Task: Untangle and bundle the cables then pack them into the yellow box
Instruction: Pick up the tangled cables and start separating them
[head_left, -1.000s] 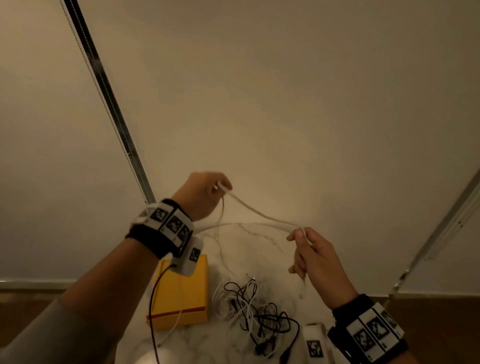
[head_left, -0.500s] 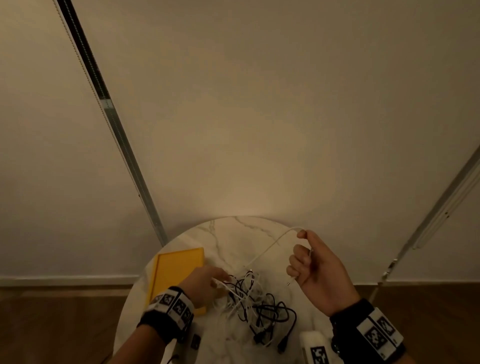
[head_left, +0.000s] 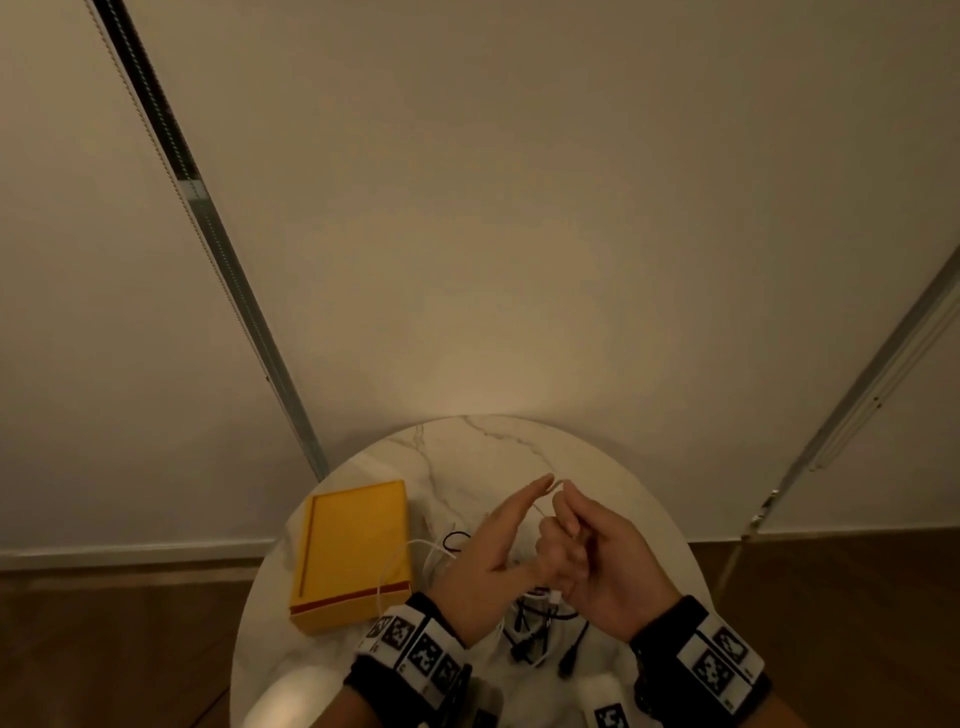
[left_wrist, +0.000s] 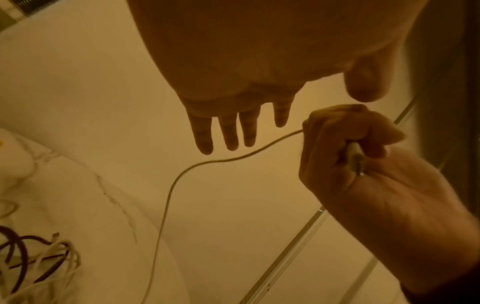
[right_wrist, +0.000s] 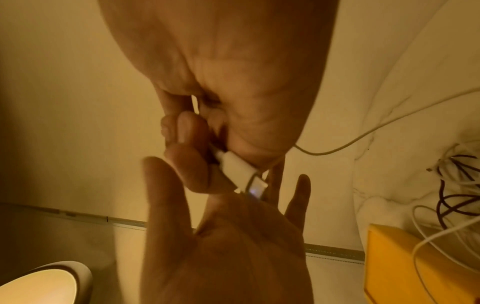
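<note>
Over the round white marble counter (head_left: 498, 447), the right hand (head_left: 597, 561) curls its fingers around a thin white cable (left_wrist: 182, 174), pinching its white plug (right_wrist: 233, 164). The left hand (head_left: 488, 556) is held flat with straight fingers beside it, gripping nothing. A tangle of black and white cables (head_left: 535, 623) lies beneath the hands, just beside the closed flat yellow box (head_left: 353, 551).

- Your left hand (head_left: 485, 561), lower centre of the head view, is flat with its fingers straight.
- Your right hand (head_left: 597, 561), just beside it, has its fingers curled round a white cable (left_wrist: 182, 174).
</note>
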